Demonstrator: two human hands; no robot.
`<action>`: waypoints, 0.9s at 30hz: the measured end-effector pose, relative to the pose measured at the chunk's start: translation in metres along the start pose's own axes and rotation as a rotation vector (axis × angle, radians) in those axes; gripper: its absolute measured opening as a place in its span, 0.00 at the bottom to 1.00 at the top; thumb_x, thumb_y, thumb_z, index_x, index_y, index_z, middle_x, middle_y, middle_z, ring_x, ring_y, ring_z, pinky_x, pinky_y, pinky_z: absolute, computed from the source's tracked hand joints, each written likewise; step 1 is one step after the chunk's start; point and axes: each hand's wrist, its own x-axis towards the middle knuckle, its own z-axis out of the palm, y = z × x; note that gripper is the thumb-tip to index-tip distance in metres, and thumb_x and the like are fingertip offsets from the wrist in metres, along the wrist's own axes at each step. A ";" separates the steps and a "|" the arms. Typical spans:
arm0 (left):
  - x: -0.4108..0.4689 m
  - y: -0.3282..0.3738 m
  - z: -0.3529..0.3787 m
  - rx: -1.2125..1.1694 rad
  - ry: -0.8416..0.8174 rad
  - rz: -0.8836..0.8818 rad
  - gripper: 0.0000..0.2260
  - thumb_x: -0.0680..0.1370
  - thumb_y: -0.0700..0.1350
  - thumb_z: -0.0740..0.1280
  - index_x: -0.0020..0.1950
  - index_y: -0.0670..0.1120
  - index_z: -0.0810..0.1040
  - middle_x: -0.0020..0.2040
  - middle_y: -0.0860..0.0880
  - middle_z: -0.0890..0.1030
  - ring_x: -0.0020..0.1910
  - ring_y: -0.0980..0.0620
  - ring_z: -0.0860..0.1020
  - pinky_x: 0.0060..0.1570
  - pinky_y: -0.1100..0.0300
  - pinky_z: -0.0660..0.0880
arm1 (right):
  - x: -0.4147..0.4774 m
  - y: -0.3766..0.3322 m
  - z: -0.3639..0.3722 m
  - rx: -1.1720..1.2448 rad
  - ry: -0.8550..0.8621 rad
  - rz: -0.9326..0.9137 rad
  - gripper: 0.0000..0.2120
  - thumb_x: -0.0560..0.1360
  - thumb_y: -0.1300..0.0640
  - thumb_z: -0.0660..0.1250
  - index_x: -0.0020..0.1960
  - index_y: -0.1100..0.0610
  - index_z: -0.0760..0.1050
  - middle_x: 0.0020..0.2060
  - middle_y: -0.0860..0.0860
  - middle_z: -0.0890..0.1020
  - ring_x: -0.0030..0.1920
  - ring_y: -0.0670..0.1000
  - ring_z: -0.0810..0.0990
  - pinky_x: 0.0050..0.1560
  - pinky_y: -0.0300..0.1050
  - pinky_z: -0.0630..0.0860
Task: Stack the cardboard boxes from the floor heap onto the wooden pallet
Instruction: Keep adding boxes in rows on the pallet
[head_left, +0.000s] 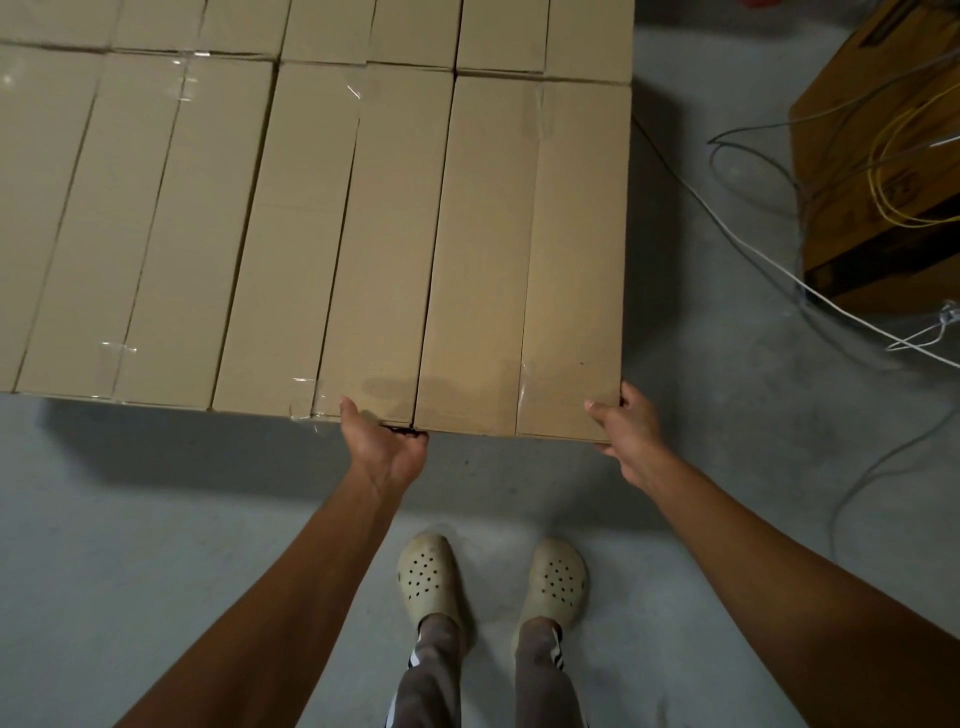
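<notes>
A flat layer of long tan cardboard boxes (291, 208) fills the upper left, taped along their seams. The rightmost box (530, 249) reaches the near right corner of the stack. My left hand (384, 447) grips the near edge at the seam between this box and its neighbour, thumb on top, fingers curled under. My right hand (626, 431) holds the box's near right corner, thumb on top and fingers round the side. The pallet under the boxes is hidden.
Grey concrete floor (156, 545) lies in front of the stack. My feet in pale clogs (431, 577) stand just behind my hands. A darker cardboard box (883, 171) sits at the right, with white, grey and yellow cables (753, 249) trailing over it and across the floor.
</notes>
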 end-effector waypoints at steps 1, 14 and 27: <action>-0.001 0.000 0.001 0.001 0.005 -0.002 0.32 0.81 0.67 0.53 0.71 0.43 0.73 0.65 0.39 0.78 0.64 0.39 0.77 0.68 0.43 0.71 | -0.001 -0.002 0.001 -0.003 0.002 0.007 0.16 0.78 0.64 0.68 0.64 0.52 0.75 0.57 0.52 0.82 0.58 0.55 0.80 0.62 0.61 0.77; -0.086 0.020 0.029 0.403 0.008 0.027 0.35 0.81 0.65 0.58 0.78 0.42 0.59 0.68 0.41 0.70 0.67 0.43 0.72 0.67 0.51 0.70 | -0.084 -0.066 -0.007 -0.107 -0.024 0.004 0.18 0.78 0.58 0.69 0.66 0.58 0.72 0.61 0.52 0.78 0.53 0.50 0.76 0.51 0.44 0.73; -0.362 0.085 0.150 1.528 -0.533 1.229 0.40 0.76 0.68 0.56 0.83 0.53 0.47 0.82 0.55 0.47 0.81 0.56 0.45 0.76 0.50 0.50 | -0.369 -0.249 -0.066 -0.152 0.096 -0.690 0.30 0.80 0.51 0.67 0.79 0.48 0.61 0.76 0.47 0.67 0.73 0.48 0.68 0.71 0.50 0.69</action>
